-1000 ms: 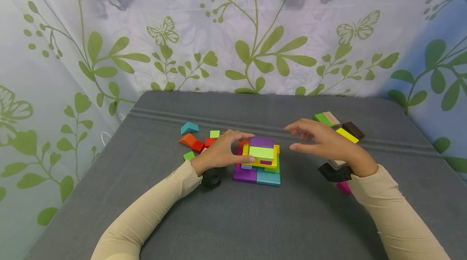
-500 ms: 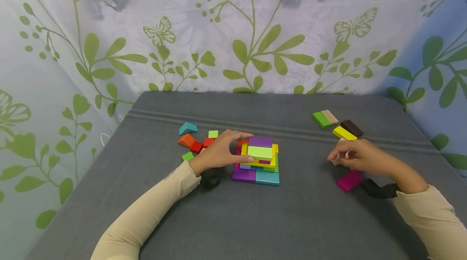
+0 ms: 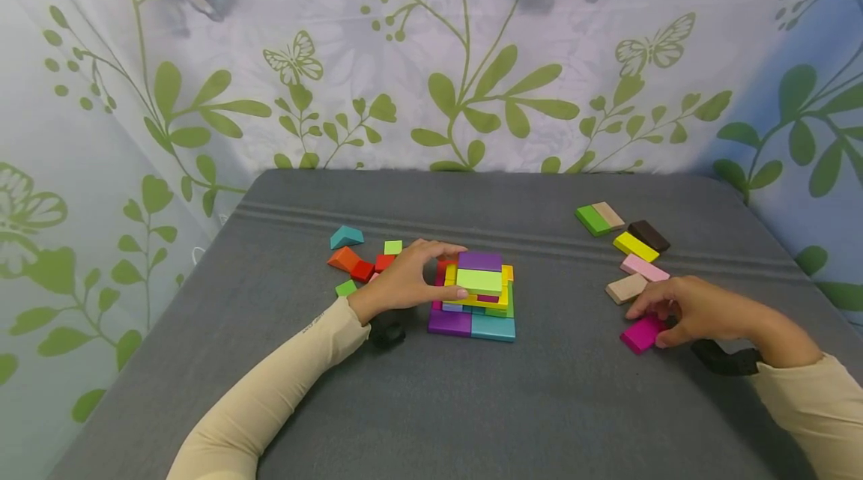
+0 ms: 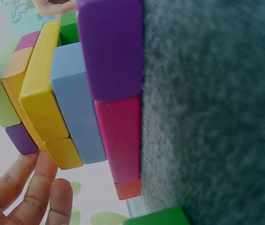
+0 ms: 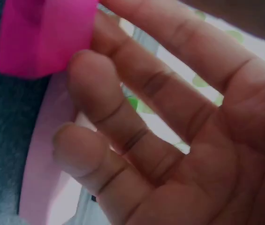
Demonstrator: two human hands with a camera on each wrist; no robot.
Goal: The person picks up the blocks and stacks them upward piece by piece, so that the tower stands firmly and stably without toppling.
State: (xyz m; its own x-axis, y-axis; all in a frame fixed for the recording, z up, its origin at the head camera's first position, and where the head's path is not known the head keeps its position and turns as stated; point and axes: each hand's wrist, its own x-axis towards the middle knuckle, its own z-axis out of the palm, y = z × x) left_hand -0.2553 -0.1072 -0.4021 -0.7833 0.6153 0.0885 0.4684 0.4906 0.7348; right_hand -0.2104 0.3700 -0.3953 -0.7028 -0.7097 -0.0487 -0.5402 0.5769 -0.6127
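Note:
A layered tower of coloured wooden blocks stands mid-table, with a purple block (image 3: 480, 261) and a lime block (image 3: 479, 282) on top. Its base shows a purple block (image 3: 449, 323) and a teal block (image 3: 493, 327) in front. My left hand (image 3: 404, 278) holds the top layer from the left, thumb at the lime block's front and index finger behind the purple one. In the left wrist view, more fingertips (image 4: 45, 164) reach the layers' ends. Over on the right, my right hand (image 3: 701, 311) pinches a magenta block (image 3: 640, 335) between thumb and fingers, low at the table.
Beyond my right hand lie a plain wood block (image 3: 627, 288), a pink block (image 3: 645, 268), a yellow block (image 3: 636, 246), a dark brown block (image 3: 649, 235) and a green block (image 3: 592, 220). Left of the tower are a teal piece (image 3: 347, 237), an orange piece (image 3: 344, 259) and several small cubes.
My right hand has moved from beside the tower out to the right, past the plain wood and pink blocks, and now grips the magenta block. My left hand stays at the tower.

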